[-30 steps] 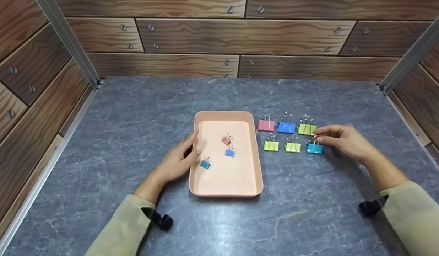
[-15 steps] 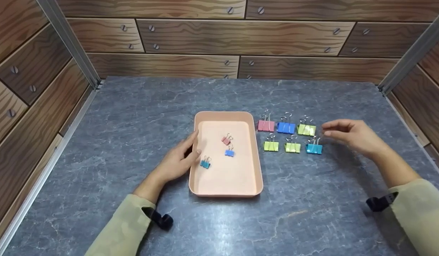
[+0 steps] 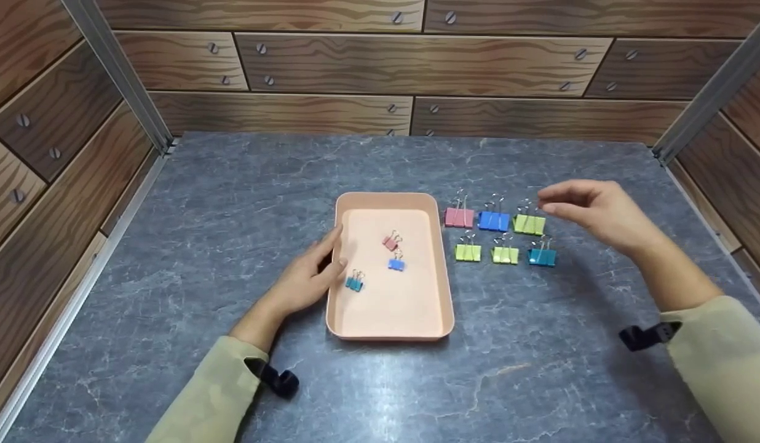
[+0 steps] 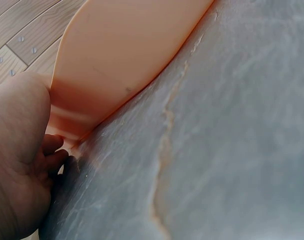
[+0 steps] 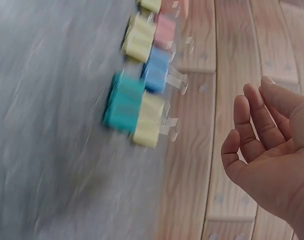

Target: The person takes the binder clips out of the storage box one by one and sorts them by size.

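Note:
My left hand (image 3: 309,277) rests against the left wall of a shallow peach tray (image 3: 392,329), thumb at its rim. Three small binder clips lie in the tray: a pink one (image 3: 390,243), a blue one (image 3: 396,264) and a teal one (image 3: 355,283). Right of the tray, larger binder clips stand in two rows: pink (image 3: 459,217), blue (image 3: 494,221) and green (image 3: 529,225) behind, two yellow-green (image 3: 468,253) and a teal (image 3: 542,257) in front. Over the right end of the back row hovers my right hand (image 3: 601,215), holding nothing, its fingers loosely bent.
The grey marbled tabletop (image 3: 251,178) carries the tray and clips. Wood-patterned panels (image 3: 417,61) close off the back and both sides, with metal posts (image 3: 118,74) at the corners.
My right hand has let go of the front teal clip, drawn off to the right, then risen and moved back and left over the back row. My left hand has stayed at the tray.

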The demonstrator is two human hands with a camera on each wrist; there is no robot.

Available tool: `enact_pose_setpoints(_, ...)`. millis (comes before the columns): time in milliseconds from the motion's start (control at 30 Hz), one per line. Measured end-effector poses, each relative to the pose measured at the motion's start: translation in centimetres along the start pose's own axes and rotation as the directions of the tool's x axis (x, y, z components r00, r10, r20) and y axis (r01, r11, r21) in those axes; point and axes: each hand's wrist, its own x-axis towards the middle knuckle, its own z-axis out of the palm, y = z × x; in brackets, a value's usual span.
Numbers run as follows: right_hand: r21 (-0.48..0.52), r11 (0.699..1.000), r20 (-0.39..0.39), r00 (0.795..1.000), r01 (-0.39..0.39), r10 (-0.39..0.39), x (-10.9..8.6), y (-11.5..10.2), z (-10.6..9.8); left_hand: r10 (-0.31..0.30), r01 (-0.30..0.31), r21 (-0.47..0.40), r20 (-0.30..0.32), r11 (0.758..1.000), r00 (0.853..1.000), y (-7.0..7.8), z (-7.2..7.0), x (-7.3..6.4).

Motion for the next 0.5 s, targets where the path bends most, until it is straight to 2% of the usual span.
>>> enact_pose_setpoints(133,0.015,0.999,0.063,0.997,0.05,-0.051,0.6,-2.6,2.2,-0.005,0.005,0.002,-0.002,1.0,1.0,0.0,0.0,-0.1)
enact_pose_setpoints(267,0.06,0.992,0.132,0.984,0.112,-0.12,1.2,-4.8,5.0,-0.005,0.005,0.0,0.0,1.0,1.0,0.0,-0.1,-0.1)
enact_pose_setpoints(500,0.22,0.954,0.237,0.937,0.206,-0.257,2.2,-7.3,10.0,-0.01,0.01,0.008,0.002,1.0,1.0,0.1,0.0,-0.1)
